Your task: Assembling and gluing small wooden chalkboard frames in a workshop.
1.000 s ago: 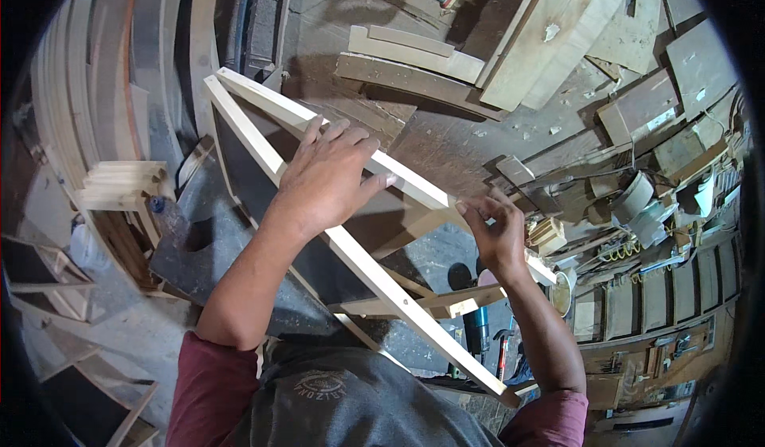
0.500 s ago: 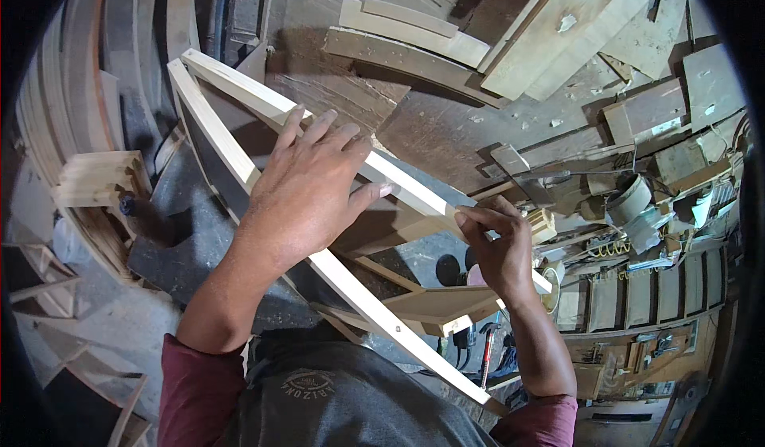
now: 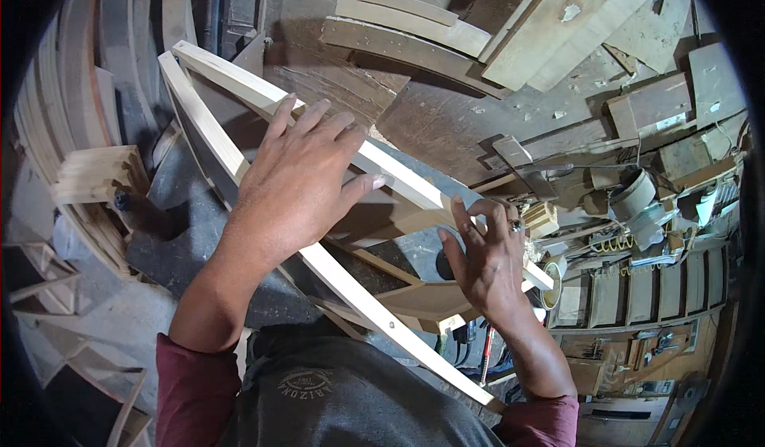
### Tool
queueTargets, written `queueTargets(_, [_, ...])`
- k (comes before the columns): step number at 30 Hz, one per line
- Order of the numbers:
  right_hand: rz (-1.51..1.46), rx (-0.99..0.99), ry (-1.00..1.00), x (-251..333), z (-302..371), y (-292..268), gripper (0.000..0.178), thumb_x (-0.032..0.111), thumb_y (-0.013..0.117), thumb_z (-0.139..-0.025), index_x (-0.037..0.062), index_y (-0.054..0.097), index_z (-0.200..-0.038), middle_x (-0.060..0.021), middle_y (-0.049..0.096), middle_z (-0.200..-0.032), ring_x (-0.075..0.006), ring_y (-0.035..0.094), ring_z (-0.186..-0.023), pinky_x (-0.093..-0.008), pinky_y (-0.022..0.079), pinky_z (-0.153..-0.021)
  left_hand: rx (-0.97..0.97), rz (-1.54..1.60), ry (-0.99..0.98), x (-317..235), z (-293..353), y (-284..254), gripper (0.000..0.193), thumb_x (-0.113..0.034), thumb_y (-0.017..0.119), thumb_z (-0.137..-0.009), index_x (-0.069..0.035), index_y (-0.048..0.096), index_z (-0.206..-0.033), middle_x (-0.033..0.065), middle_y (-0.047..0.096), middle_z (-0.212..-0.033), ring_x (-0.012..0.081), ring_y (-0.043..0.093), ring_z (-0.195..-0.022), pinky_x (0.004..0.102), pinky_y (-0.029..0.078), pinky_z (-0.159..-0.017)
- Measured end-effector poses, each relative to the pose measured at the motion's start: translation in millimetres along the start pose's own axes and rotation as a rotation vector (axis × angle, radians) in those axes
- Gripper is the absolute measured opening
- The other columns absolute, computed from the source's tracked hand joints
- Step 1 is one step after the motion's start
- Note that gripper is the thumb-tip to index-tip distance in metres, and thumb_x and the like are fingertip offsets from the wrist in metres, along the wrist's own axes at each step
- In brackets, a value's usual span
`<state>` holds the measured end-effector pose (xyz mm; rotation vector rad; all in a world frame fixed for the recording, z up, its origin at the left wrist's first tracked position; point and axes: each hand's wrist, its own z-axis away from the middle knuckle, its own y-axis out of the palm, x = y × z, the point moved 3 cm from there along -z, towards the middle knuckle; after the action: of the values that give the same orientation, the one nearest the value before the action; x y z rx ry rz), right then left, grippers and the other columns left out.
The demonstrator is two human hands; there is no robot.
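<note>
A pale wooden frame has two long rails meeting at the upper left, with panels and crosspieces between them. My left hand (image 3: 295, 176) lies over the far rail (image 3: 406, 178), fingers spread across its top and thumb stretched along its near side. My left wrist passes above the near rail (image 3: 358, 296). At the right part of the far rail, my right hand (image 3: 488, 260) has its fingers apart and bent. Its index fingertip is close to the rail; whether it touches, I cannot tell. A ring sits on one finger.
A hammer with a red handle (image 3: 488, 351) lies below my right hand. Stacked wooden pieces (image 3: 100, 172) stand at left, near long curved boards (image 3: 80, 88). Curved strips (image 3: 406, 56) and a large board (image 3: 574, 29) lie at the far side. A bucket (image 3: 633, 196) stands at right.
My right hand has opened from a pinch at the far rail, its thumb and fingers spreading apart. My left hand stays on the rail. The frame appears slightly further up and left.
</note>
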<state>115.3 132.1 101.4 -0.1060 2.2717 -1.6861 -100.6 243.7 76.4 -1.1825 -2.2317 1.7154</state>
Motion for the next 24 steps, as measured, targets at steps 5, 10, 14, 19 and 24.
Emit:
queueTargets(5, [0.009,0.054,-0.030,-7.3,1.8,-8.1,0.055,0.036,0.072,-0.087,0.0042,0.062,-0.131,-0.0183,0.050,-0.130,-0.0375,0.049,-0.122,-0.0493,0.037,-0.099,0.020,-0.010,-0.026,0.6,0.1,-2.8,0.059,-0.046,0.063,-0.093,-0.001,0.060,-0.131,0.0159,0.057,-0.139,0.0306,0.044,-0.138,0.0478,0.019,-0.123])
queueTargets(10, [-0.268,0.103,0.176,-17.3,10.9,-10.5,0.057,0.039,0.072,-0.089,0.0058,0.061,-0.134,-0.0198,0.042,-0.148,-0.0394,0.043,-0.134,-0.0527,0.033,-0.108,0.013,-0.008,-0.021,2.0,1.9,-5.7,0.059,-0.046,0.062,-0.093,-0.001,0.061,-0.131,0.0163,0.057,-0.138,0.0310,0.045,-0.137,0.0478,0.019,-0.124])
queueTargets(14, [-0.149,0.044,0.123,-14.2,21.6,-9.5,0.056,0.038,0.073,-0.088,0.0032,0.063,-0.130,-0.0187,0.043,-0.148,-0.0384,0.042,-0.135,-0.0541,0.032,-0.108,0.028,-0.001,-0.031,1.7,2.1,-4.2,0.059,-0.047,0.062,-0.093,-0.001,0.061,-0.130,0.0167,0.057,-0.138,0.0309,0.045,-0.138,0.0477,0.019,-0.124])
queueTargets(19, [-0.156,0.048,0.114,-11.2,23.2,-7.3,0.053,0.035,0.072,-0.089,0.0032,0.064,-0.130,-0.0182,0.045,-0.147,-0.0388,0.042,-0.135,-0.0561,0.031,-0.108,0.017,-0.004,-0.038,0.6,2.4,-3.8,0.059,-0.047,0.062,-0.093,-0.001,0.061,-0.130,0.0169,0.057,-0.137,0.0305,0.045,-0.137,0.0478,0.019,-0.124])
queueTargets(24, [-0.188,0.051,0.099,-9.3,13.1,-7.3,0.051,0.035,0.072,-0.089,0.0058,0.065,-0.130,-0.0181,0.045,-0.146,-0.0385,0.043,-0.133,-0.0544,0.032,-0.108,0.002,0.005,-0.025,2.3,2.6,-4.2,0.059,-0.047,0.062,-0.093,-0.001,0.061,-0.130,0.0170,0.058,-0.136,0.0302,0.045,-0.137,0.0479,0.019,-0.124])
